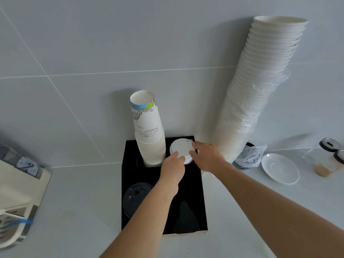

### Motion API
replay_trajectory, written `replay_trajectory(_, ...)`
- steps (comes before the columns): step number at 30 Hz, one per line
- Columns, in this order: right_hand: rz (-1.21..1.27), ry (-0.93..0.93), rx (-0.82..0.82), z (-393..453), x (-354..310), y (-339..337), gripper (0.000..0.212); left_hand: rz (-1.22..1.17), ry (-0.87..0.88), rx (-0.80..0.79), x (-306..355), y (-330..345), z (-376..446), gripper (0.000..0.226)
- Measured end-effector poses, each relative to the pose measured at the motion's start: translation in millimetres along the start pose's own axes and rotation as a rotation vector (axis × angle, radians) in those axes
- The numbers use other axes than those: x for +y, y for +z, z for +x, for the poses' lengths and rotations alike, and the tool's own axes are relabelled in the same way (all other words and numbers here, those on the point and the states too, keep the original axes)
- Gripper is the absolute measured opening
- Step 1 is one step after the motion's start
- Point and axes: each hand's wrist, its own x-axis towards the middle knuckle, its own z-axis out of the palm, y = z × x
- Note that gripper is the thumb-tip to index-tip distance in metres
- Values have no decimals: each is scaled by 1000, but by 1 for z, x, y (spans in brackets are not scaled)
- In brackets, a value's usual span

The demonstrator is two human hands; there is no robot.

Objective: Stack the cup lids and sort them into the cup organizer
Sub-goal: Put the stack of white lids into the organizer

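Observation:
A black cup organizer (202, 202) stands on the white counter against the tiled wall. A white cup lid (181, 147), or a stack of them, sits at the organizer's back right slot. My left hand (174, 166) grips its near left edge and my right hand (207, 158) holds its right edge. Dark lids (135, 196) fill the front left slot. A tall stack of printed paper cups (149, 131) rises from the back left slot, touching distance from my left hand.
A very tall leaning stack of white cups (260, 86), partly in plastic wrap, stands right of the organizer. Further right lie a white saucer (280, 168) and glass jars (325, 157). A cream machine with a metal drip tray (14, 218) sits at the left.

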Motion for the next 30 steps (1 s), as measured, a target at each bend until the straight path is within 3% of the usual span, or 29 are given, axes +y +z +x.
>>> replay_trajectory(3, 79, 30, -10, -7, -5, -10, 35, -106, 13, -30, 4, -2, -6, 21)
replay_trajectory(5, 132, 32, -8, -13, -6, -16, 21, -211, 7, -56, 6, -5, -15, 19)
replay_trajectory(8, 285, 40, 9, -24, -7, -23, 38, -292, 25, -79, 7, -14, -28, 20)
replay_trajectory(11, 571, 104, 39, -42, -4, -34, 38, -448, 24, -129, 6, -28, -47, 2)
replay_trajectory(14, 915, 168, 35, -62, 5, -42, 24, -513, 48, -141, -1, -41, -70, 11)
replay_trajectory(19, 1320, 192, -31, -99, 25, -55, 27, -626, 97, -157, -11, -56, -100, 21)
replay_trajectory(30, 1493, 306, 36, -182, 83, -64, 40, -640, 48, -183, -56, -19, -137, 25)
